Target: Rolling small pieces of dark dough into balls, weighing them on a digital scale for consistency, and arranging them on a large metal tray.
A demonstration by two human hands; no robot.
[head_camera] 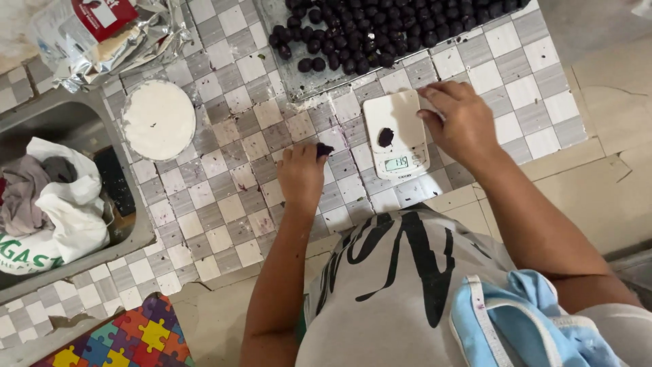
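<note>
While the checkered tiled counter [224, 204] filled most of the head view, a steel sink [75, 122] was seen set into its edge, holding a white plastic bag [61, 211] stuffed with cloth. A metal tray [299, 81] at the top was crowded with rows of small dark balls [367, 27], packed closely, apparently to fit as many as possible; its far end was cut off by the frame. A crumpled foil packet [115, 41] and a round white bowl of flour-like powder [158, 119] were kept within reach beside the sink.

A small white kitchen scale [397, 132] was placed just below the tray, with one dark lump [386, 137] resting on its platform, seemingly for weighing. The scale was steadied at its upper right corner by the right hand [462, 126], its fingers curled down over the edge and gripping nothing else. The left hand [301, 173] was laid on the counter just left of the scale, fingers bent, with a small piece of dark purple dough [324, 149] pinched at the fingertips. How much dough lay under the palm could not be made out.
</note>
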